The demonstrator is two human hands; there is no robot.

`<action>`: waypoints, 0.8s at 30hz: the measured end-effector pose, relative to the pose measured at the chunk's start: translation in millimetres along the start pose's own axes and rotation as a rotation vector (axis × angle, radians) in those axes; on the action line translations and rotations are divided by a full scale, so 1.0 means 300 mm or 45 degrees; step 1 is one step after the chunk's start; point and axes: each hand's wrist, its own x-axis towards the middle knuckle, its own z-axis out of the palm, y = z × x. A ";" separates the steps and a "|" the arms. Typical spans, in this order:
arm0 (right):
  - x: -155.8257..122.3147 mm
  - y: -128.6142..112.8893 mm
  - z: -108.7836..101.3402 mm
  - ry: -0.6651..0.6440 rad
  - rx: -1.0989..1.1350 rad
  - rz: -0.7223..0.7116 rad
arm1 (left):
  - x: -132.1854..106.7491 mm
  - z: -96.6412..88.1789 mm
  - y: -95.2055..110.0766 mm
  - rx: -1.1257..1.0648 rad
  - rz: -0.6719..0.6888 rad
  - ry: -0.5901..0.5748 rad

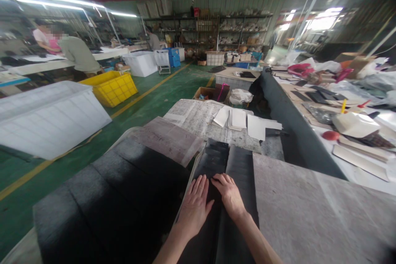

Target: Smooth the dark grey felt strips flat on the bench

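A long black strip [213, 159], sheet-like and slightly glossy, runs away from me along the table. My left hand [196, 202] lies flat on it, fingers stretched forward and thumb apart. Close by on the right, my right hand [228, 192] rests with bent fingers pointing left, its fingertips on the strip near the inner edge. Both hands are open, with no grip on the material visible. A second black strip [240, 169] lies alongside, partly under my right hand and forearm. To the left, wide black sheets [123, 189] are spread side by side.
A grey-brown board [309, 202] covers the table's right side. White pieces [238, 119] lie farther ahead. A cluttered bench [321, 128] runs along the right. Left on the floor stand a white bin [55, 119] and a yellow crate [108, 88]; people work beyond them.
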 end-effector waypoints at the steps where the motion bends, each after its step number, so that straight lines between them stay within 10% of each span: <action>1: -0.001 0.003 0.005 0.007 0.032 0.003 | 0.000 0.002 0.001 0.002 -0.002 0.002; 11: -0.025 0.087 -0.142 0.696 0.284 0.357 | -0.002 0.004 -0.001 -0.039 -0.004 0.041; 24: -0.128 -0.007 0.044 -0.011 -0.092 0.026 | -0.039 -0.046 -0.032 -0.228 -0.074 0.017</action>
